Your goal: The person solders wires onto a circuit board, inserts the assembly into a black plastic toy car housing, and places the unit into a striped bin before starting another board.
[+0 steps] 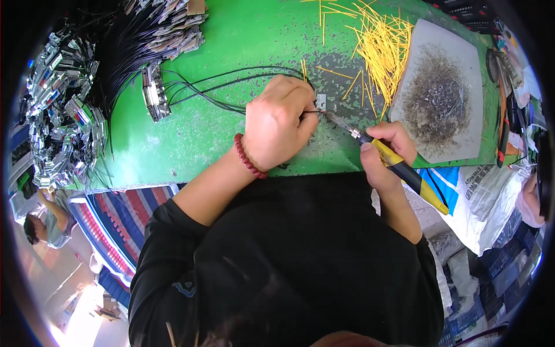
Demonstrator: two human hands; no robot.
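My left hand (pixel 280 118) is closed, pinching thin black wires (pixel 222 104) close to a small silvery-white piece (pixel 321 102) on the green table. Those wires run left to a shiny metal part (pixel 155 92) lying on the tabletop. In my right hand (pixel 388 153) is a yellow and black soldering iron (pixel 399 165), gripped like a pen. Its tip reaches the wire end and the small piece just right of my left fingertips. My left fingers hide how the wires are held.
A heap of thin yellow strands (pixel 378 55) lies at the back right. Beside it is a grey board (pixel 425 43) with dark residue. Metal parts (pixel 63 110) pile up at the left, and more with black wires (pixel 173 29) lie behind. Another person (pixel 55 222) is at far left.
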